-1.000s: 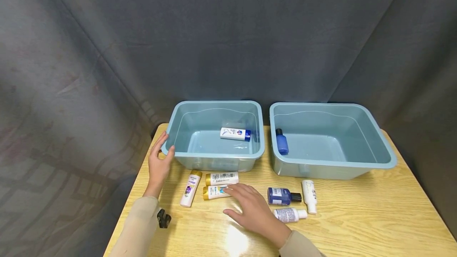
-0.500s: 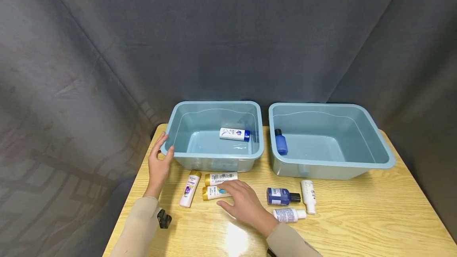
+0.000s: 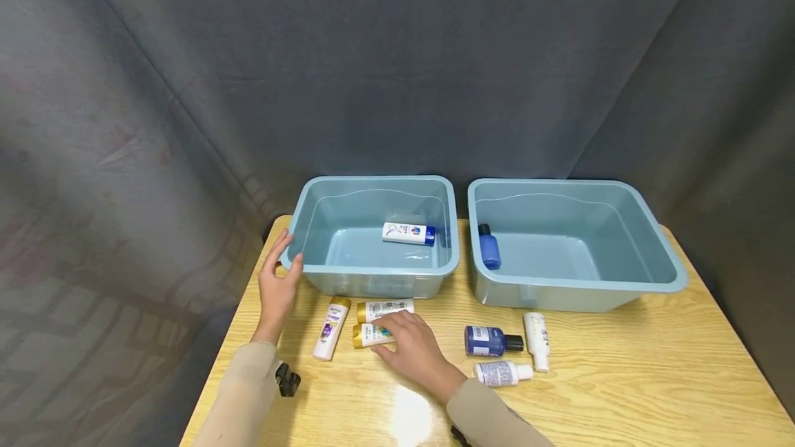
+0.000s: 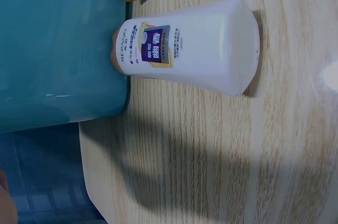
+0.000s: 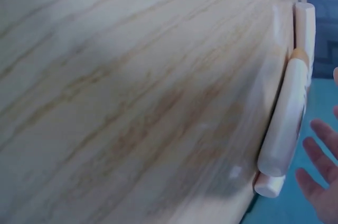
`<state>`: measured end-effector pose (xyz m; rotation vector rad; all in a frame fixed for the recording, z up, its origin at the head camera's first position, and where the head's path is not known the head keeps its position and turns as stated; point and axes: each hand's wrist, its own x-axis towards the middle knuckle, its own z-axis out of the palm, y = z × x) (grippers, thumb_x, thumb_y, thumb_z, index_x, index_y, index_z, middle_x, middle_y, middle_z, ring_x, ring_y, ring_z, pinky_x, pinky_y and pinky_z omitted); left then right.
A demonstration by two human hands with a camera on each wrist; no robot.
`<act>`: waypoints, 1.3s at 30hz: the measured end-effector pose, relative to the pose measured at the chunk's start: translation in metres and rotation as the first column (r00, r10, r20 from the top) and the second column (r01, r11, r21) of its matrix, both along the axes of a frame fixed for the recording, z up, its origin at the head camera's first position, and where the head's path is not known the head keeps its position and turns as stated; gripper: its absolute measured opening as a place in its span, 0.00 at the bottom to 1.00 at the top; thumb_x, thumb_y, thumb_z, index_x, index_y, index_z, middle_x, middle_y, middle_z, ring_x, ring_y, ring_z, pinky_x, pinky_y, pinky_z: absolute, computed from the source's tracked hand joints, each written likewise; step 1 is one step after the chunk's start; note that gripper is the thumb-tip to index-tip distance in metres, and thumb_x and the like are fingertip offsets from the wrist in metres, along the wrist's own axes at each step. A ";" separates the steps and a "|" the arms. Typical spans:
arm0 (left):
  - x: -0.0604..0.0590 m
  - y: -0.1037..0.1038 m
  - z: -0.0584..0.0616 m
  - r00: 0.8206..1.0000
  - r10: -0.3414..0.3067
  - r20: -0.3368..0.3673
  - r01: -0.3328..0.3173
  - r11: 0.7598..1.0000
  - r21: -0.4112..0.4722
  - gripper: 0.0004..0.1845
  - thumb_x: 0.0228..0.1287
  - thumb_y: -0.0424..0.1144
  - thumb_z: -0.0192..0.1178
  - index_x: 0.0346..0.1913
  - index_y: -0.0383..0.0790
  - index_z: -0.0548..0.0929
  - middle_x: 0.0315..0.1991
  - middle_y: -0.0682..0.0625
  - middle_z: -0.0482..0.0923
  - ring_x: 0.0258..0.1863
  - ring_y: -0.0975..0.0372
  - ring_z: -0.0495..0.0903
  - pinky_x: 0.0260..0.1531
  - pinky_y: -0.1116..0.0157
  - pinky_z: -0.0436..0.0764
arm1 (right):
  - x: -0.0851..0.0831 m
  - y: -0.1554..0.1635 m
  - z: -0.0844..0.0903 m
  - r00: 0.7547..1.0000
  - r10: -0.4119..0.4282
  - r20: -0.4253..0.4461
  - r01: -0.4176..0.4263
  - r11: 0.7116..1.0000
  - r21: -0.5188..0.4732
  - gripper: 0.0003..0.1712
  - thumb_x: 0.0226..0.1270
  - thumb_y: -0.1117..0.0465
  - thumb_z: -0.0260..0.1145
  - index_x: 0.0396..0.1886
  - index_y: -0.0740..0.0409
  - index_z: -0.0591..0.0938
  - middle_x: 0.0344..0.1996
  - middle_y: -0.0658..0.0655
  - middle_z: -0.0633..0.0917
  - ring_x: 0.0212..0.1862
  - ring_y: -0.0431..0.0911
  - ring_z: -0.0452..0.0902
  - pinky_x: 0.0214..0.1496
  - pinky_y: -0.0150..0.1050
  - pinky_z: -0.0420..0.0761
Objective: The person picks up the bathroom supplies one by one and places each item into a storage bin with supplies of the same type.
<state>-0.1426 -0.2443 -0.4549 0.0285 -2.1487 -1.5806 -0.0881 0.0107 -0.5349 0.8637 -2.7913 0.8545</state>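
My left hand (image 3: pixel 277 292) rests at the front left corner of the left blue bin (image 3: pixel 373 271), thumb and fingers fairly straight against its rim. A white bottle with a gold cap and purple label (image 3: pixel 331 330) lies beside that hand, and this bottle (image 4: pixel 179 47) fills the middle of the left wrist view. My right hand (image 3: pixel 413 350) hovers at a white, gold-capped bottle (image 3: pixel 370 335), covering its right end. In the right wrist view its fingers (image 5: pixel 319 160) are spread beside the bottle (image 5: pixel 285 121). Behind lies another gold-capped bottle (image 3: pixel 386 310).
Inside the left bin lies a white bottle with a blue cap (image 3: pixel 408 233). The right bin (image 3: pixel 577 286) holds a blue bottle (image 3: pixel 490 248). Right of my right hand lie a dark blue bottle (image 3: pixel 486 341), a grey-labelled bottle (image 3: pixel 497 373) and a white bottle (image 3: pixel 537 338).
My right hand has moved slightly left and forward, closer over the front gold-capped bottle. The left hand stays at the bin's corner.
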 end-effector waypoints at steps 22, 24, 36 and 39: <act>0.000 0.004 -0.002 0.999 0.011 -0.030 -0.010 0.999 0.034 0.22 0.67 0.26 0.59 0.63 0.26 0.75 0.70 0.36 0.66 0.70 0.47 0.63 0.50 0.69 0.62 | -0.002 -0.009 -0.017 0.998 -0.051 0.031 0.049 0.997 0.051 0.23 0.58 0.49 0.76 0.53 0.47 0.84 0.49 0.45 0.84 0.53 0.44 0.77 0.62 0.48 0.74; 0.000 0.004 -0.003 0.999 0.010 -0.034 -0.009 0.999 0.031 0.22 0.67 0.26 0.59 0.63 0.26 0.75 0.70 0.36 0.66 0.70 0.47 0.63 0.50 0.69 0.63 | -0.002 -0.010 -0.017 0.997 -0.053 0.049 0.050 0.997 0.064 0.23 0.58 0.50 0.76 0.53 0.47 0.84 0.49 0.46 0.84 0.53 0.44 0.77 0.62 0.50 0.74; -0.002 0.003 -0.003 0.999 0.008 -0.046 -0.006 0.999 0.035 0.22 0.67 0.25 0.59 0.63 0.24 0.75 0.70 0.35 0.66 0.70 0.47 0.63 0.51 0.67 0.63 | -0.002 -0.012 -0.018 0.992 -0.057 0.114 0.048 0.996 0.076 0.24 0.59 0.55 0.75 0.56 0.49 0.83 0.51 0.47 0.84 0.52 0.45 0.78 0.57 0.44 0.78; -0.002 0.003 -0.003 0.999 0.018 -0.038 -0.017 0.999 0.034 0.22 0.66 0.25 0.59 0.63 0.24 0.75 0.70 0.34 0.66 0.70 0.48 0.63 0.50 0.67 0.63 | -0.002 -0.012 -0.019 0.991 -0.055 0.124 0.048 0.997 0.060 0.24 0.59 0.55 0.75 0.56 0.49 0.83 0.51 0.48 0.84 0.53 0.46 0.78 0.58 0.45 0.78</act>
